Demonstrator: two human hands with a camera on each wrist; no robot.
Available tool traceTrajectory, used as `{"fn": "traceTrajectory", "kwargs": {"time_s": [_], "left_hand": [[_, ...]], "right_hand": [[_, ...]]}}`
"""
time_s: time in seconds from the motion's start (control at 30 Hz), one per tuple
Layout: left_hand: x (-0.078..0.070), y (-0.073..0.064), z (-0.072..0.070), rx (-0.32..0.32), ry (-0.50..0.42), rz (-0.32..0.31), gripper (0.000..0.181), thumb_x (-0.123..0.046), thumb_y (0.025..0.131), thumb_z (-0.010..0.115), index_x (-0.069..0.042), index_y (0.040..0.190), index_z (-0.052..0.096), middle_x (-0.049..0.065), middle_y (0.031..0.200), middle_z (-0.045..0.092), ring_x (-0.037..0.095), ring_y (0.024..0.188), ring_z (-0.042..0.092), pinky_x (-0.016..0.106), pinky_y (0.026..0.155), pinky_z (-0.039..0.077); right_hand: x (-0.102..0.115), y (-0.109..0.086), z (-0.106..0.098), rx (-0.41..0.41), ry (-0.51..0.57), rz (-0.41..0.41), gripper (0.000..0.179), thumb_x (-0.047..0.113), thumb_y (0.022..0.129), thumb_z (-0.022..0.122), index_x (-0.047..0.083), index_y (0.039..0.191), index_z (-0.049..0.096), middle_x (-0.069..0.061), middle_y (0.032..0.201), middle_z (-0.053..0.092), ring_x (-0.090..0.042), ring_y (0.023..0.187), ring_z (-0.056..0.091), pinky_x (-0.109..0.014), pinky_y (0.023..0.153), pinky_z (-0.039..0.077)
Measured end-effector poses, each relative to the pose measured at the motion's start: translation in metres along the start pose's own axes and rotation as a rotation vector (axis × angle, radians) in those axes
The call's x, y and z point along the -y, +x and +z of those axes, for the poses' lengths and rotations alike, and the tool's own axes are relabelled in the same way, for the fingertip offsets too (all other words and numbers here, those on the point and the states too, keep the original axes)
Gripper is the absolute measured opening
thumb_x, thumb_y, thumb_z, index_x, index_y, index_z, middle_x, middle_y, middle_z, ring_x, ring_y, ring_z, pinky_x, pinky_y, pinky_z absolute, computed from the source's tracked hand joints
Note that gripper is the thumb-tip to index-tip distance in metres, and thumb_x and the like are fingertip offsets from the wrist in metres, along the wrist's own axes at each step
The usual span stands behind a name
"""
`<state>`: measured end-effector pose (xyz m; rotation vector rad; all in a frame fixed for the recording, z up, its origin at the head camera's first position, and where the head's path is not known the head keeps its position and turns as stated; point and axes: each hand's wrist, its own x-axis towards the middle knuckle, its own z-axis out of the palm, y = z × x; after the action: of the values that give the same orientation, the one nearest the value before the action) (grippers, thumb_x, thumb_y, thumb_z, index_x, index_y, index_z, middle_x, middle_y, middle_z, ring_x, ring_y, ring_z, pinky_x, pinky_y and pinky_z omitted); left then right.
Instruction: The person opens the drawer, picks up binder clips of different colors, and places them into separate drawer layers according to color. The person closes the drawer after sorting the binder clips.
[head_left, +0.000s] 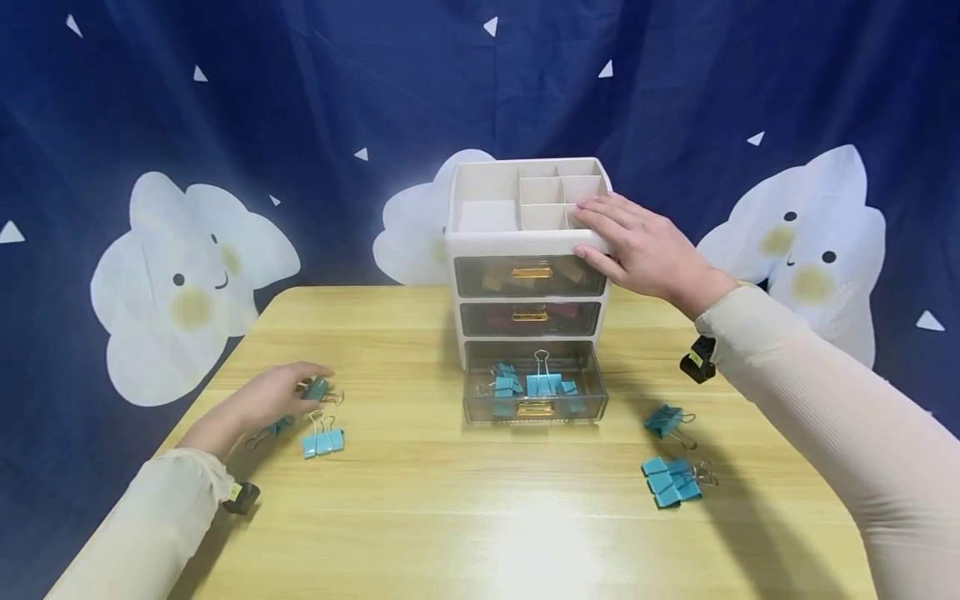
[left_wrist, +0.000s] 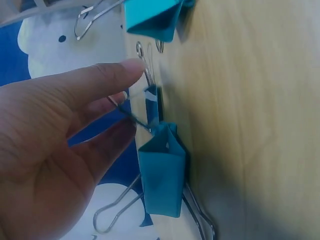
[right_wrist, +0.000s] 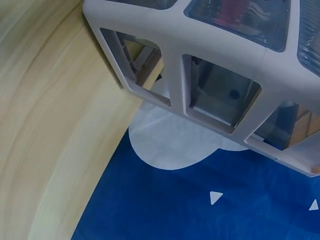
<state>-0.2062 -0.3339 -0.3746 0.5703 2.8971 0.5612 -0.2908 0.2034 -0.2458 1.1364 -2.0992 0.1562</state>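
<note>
My left hand (head_left: 273,396) reaches over a blue binder clip (head_left: 315,388) at the left of the table. In the left wrist view, thumb and fingers stand apart around the wires beside a clip (left_wrist: 152,105); no firm pinch shows. Two more blue clips lie close by, one upright with raised wires (head_left: 324,442), the other (head_left: 281,425) partly behind the hand. My right hand (head_left: 645,246) rests on the top right corner of a white drawer organizer (head_left: 525,243), fingers over the rim and thumb at its front. The organizer's bottom drawer (head_left: 480,408) is pulled out and holds several blue clips.
More blue binder clips (head_left: 671,482) lie at the right, with another clip (head_left: 665,421) just behind. The organizer's two upper drawers (head_left: 487,319) are closed. Side openings of the organizer (right_wrist: 175,70) fill the upper right wrist view. Behind the table hangs a blue curtain (head_left: 330,92).
</note>
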Motion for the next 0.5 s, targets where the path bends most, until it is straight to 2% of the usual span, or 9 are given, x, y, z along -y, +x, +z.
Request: {"fn": "traceTrajectory", "kwargs": {"time_s": [0.17, 0.3, 0.4, 0.5], "left_hand": [[0.005, 0.005, -0.001, 0.033, -0.064, -0.037, 0.063, -0.02, 0.085, 0.077, -0.001, 0.139, 0.05, 0.018, 0.122, 0.06, 0.033, 0.104, 0.059, 0.044, 0.079, 0.054], [0.009, 0.009, 0.002, 0.017, -0.087, -0.043, 0.069, -0.026, 0.083, 0.08, -0.001, 0.139, 0.05, 0.013, 0.114, 0.062, 0.024, 0.093, 0.058, 0.035, 0.069, 0.052], [0.012, 0.01, 0.006, -0.001, -0.1, -0.06, 0.072, -0.031, 0.081, 0.08, 0.0, 0.139, 0.049, 0.016, 0.12, 0.061, 0.025, 0.095, 0.058, 0.035, 0.07, 0.052], [0.013, 0.01, 0.009, -0.01, -0.122, -0.088, 0.074, -0.034, 0.082, 0.08, 0.001, 0.139, 0.049, 0.02, 0.122, 0.059, 0.032, 0.101, 0.059, 0.041, 0.076, 0.054]], "right_hand": [[0.001, 0.001, 0.002, -0.004, -0.009, 0.012, 0.066, 0.054, 0.101, 0.037, -0.002, 0.13, 0.058, -0.019, 0.135, 0.056, -0.034, 0.127, 0.048, -0.038, 0.116, 0.026], [0.002, 0.0, 0.002, -0.011, -0.011, 0.022, 0.068, 0.055, 0.101, 0.036, -0.003, 0.128, 0.059, -0.019, 0.135, 0.056, -0.034, 0.127, 0.049, -0.037, 0.116, 0.024], [0.002, 0.0, 0.002, -0.011, -0.014, 0.026, 0.069, 0.056, 0.101, 0.035, -0.003, 0.128, 0.059, -0.019, 0.135, 0.056, -0.034, 0.128, 0.048, -0.038, 0.116, 0.025], [0.002, 0.0, 0.002, -0.003, -0.019, 0.031, 0.071, 0.057, 0.101, 0.033, -0.003, 0.128, 0.059, -0.019, 0.136, 0.056, -0.033, 0.128, 0.048, -0.039, 0.116, 0.025]]}}
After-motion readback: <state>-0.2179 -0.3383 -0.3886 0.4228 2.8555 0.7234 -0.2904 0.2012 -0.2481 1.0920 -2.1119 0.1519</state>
